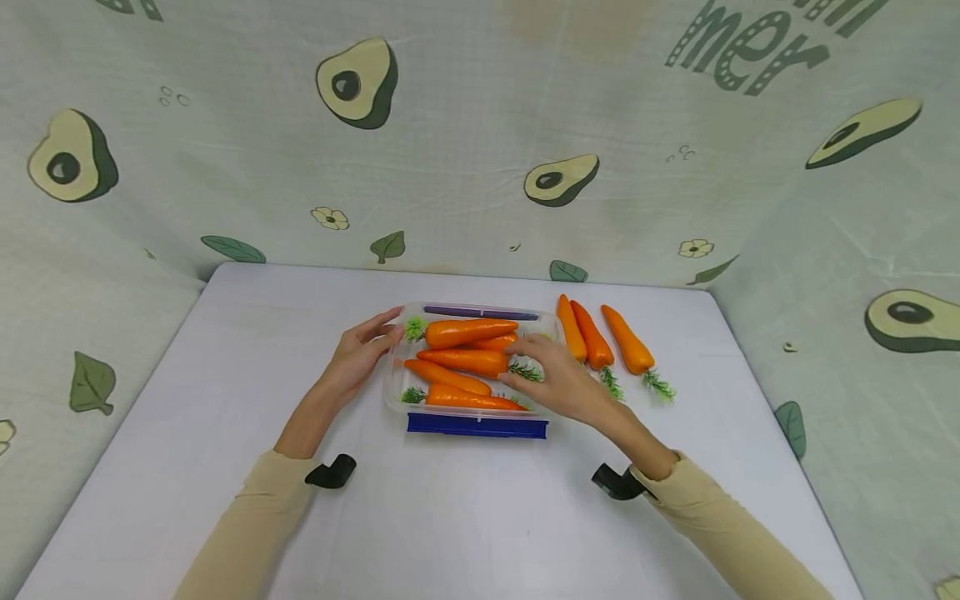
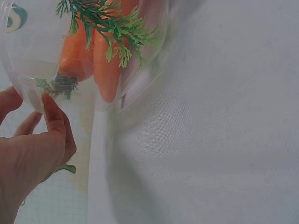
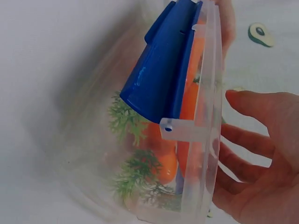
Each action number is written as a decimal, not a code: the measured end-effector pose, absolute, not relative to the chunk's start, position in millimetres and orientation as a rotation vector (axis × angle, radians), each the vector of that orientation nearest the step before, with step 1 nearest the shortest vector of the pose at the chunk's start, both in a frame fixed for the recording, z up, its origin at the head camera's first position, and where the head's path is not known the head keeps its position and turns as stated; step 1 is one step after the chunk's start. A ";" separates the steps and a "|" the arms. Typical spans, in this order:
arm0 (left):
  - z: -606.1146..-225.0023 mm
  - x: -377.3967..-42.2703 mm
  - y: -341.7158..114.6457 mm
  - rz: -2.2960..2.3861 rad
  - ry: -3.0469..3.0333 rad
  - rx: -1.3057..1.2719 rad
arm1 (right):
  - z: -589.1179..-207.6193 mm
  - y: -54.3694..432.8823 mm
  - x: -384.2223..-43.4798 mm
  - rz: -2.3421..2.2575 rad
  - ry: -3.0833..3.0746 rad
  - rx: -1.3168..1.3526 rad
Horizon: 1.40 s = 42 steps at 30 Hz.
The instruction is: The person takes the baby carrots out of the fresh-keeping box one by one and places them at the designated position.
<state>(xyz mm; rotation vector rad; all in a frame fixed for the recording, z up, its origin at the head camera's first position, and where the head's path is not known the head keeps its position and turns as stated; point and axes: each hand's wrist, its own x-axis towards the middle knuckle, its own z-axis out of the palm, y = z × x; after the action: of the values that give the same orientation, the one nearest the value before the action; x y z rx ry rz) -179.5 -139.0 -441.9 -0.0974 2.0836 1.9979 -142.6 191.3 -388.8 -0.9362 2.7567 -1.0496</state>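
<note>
A clear plastic food container [image 1: 389,398] with blue side latches stands on the table, holding several orange carrots [image 1: 463,360] with green tops. My left hand [image 1: 358,354] pinches its left rim between thumb and fingers; in the left wrist view the fingertips [image 2: 50,103] lie at the clear edge. Over the right end reaches my right hand [image 1: 561,379], its thumb and fingers spread around the thick end of an upper carrot, beside its green top. In the right wrist view the right thumb stands apart above the rim, and the other fingertips are hidden behind the wall.
Beside the container's right end lie three more carrots [image 1: 628,340], their leafy tops toward me. The near blue latch [image 1: 477,427] hangs folded outward; the far latch [image 1: 481,313] is along the back rim. A printed avocado cloth [image 1: 450,125] rises behind the white table [image 1: 450,517].
</note>
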 end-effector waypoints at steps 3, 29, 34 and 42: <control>-442.1 -179.5 -138.5 1.985 2.096 -0.096 | -392.9 187.2 -140.9 -1.065 2.676 -0.965; -440.8 -179.9 -138.4 1.981 2.095 -0.100 | -402.3 181.3 -158.0 -0.956 2.253 -1.041; -441.0 -180.1 -137.9 1.978 2.098 -0.093 | -399.4 181.5 -159.2 -0.934 2.259 -1.063; -442.1 -180.4 -138.1 1.993 2.079 -0.086 | -392.6 188.9 -159.2 -0.969 2.381 -1.051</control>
<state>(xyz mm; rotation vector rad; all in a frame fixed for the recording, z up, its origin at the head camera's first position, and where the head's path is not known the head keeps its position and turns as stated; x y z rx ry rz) -180.4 -138.1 -442.1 -0.0857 2.0787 1.9931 -159.2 188.9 -392.6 -1.0510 2.3813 -0.9693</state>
